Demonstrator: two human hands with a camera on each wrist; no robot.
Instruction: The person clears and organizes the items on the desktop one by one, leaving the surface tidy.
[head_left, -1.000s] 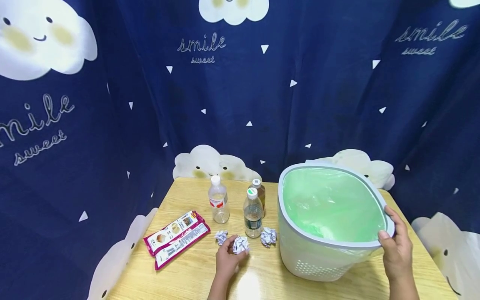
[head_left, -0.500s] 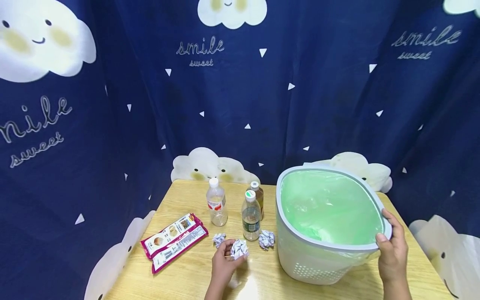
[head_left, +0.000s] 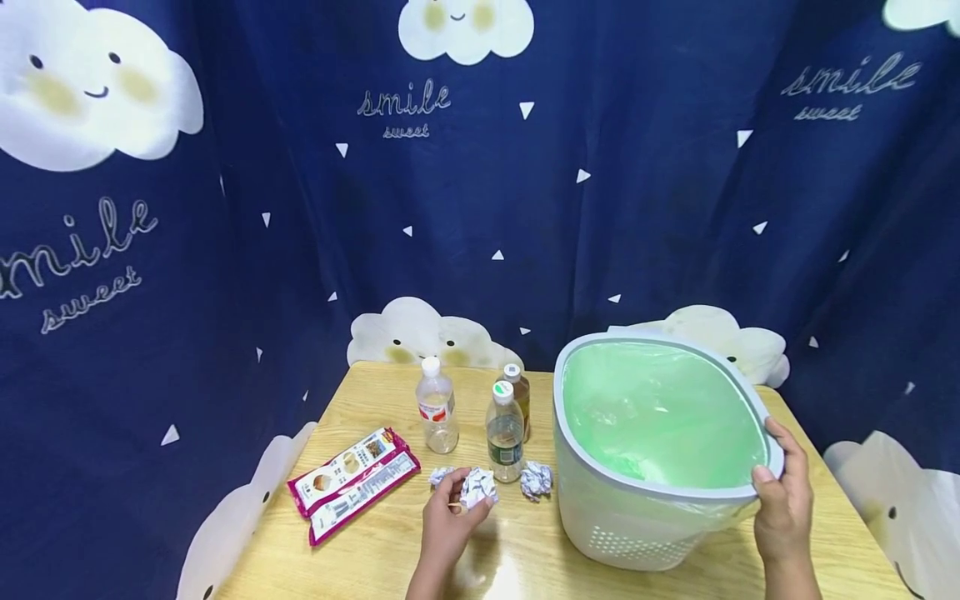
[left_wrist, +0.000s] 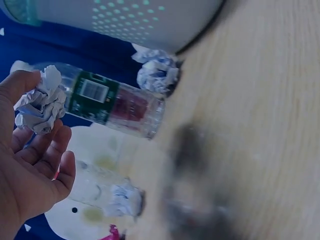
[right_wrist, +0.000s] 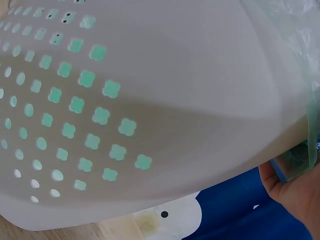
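Observation:
My left hand (head_left: 446,521) pinches a crumpled paper ball (head_left: 477,487) between thumb and fingers; the left wrist view shows that paper ball (left_wrist: 42,102) held up off the wooden table. My right hand (head_left: 783,500) grips the rim of a pale trash bin (head_left: 637,533) at its right corner, thumb on top. A green liner bag (head_left: 660,417) lines the bin, its edge folded over the rim. Just beyond my left fingers lies a second paper ball (head_left: 441,475). A third paper ball (head_left: 536,480) sits between the front bottle and the bin.
Three plastic bottles stand behind the paper balls: a white-capped bottle (head_left: 437,408), a green-labelled bottle (head_left: 506,433) and a brown bottle (head_left: 517,392) behind it. A purple-and-white snack packet (head_left: 354,485) lies at left. A blue curtain (head_left: 480,183) hangs behind the table (head_left: 360,567).
My left hand has lifted the paper ball slightly and now overlaps the second paper ball more. My right hand stays on the bin rim. The head view has shifted a little.

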